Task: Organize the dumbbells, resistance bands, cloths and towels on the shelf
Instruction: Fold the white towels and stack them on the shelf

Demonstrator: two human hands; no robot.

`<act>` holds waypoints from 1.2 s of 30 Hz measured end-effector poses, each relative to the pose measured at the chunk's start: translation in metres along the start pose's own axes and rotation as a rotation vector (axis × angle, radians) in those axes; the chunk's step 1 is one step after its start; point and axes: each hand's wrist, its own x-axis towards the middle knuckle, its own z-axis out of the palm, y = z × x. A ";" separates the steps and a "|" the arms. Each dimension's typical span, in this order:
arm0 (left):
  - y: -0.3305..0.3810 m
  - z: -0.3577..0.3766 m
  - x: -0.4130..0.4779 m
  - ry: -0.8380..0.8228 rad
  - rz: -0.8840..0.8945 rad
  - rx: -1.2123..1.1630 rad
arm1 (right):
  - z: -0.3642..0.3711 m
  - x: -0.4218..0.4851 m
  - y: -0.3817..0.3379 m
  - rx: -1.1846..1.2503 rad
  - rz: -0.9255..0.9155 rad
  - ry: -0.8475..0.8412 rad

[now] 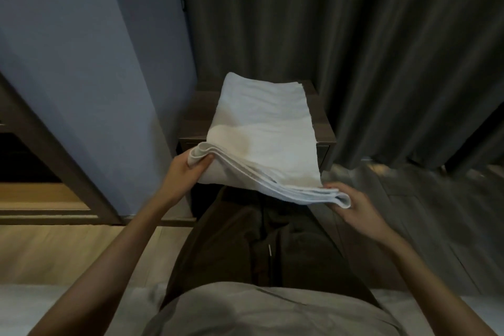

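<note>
Over stand (197, 117): folded towel (261, 128), likely soft, light, floppy; left grip (188, 170), right grip (357, 213) each pinching near corner; keep layers together.

Towel (261, 128): white cloth, matt, soft and lightly creased; folded layers show at the near edge. Small table (324, 128) under it: dark wood grain, low sheen. Curtain (354, 49): grey cloth, matt, hanging in vertical folds. Wall (81, 63): painted, smooth, matt blue-grey. Floor (422, 199): wood-look planks, slight gloss. Shirt (245, 311): grey cloth, matt. Trousers (231, 240): dark cloth, matt.
</note>
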 end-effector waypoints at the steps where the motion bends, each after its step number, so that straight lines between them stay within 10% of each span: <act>1: 0.001 -0.001 0.007 0.013 -0.008 -0.008 | -0.001 0.008 -0.002 0.036 0.064 0.030; 6: -0.008 -0.007 0.056 0.074 -0.075 0.119 | -0.008 0.056 -0.017 0.330 0.286 0.137; 13: -0.028 0.007 0.107 -0.029 -0.208 0.359 | 0.007 0.124 -0.007 0.140 0.365 0.239; 24: -0.073 0.021 0.068 -0.214 -0.686 -0.317 | 0.028 0.143 0.040 0.266 0.648 0.265; 30: -0.068 0.026 0.048 -0.179 -0.531 -0.243 | 0.024 0.108 0.052 0.579 0.773 -0.001; 36: -0.039 0.038 0.079 0.033 -0.284 -0.123 | 0.007 0.114 0.038 0.467 0.641 0.191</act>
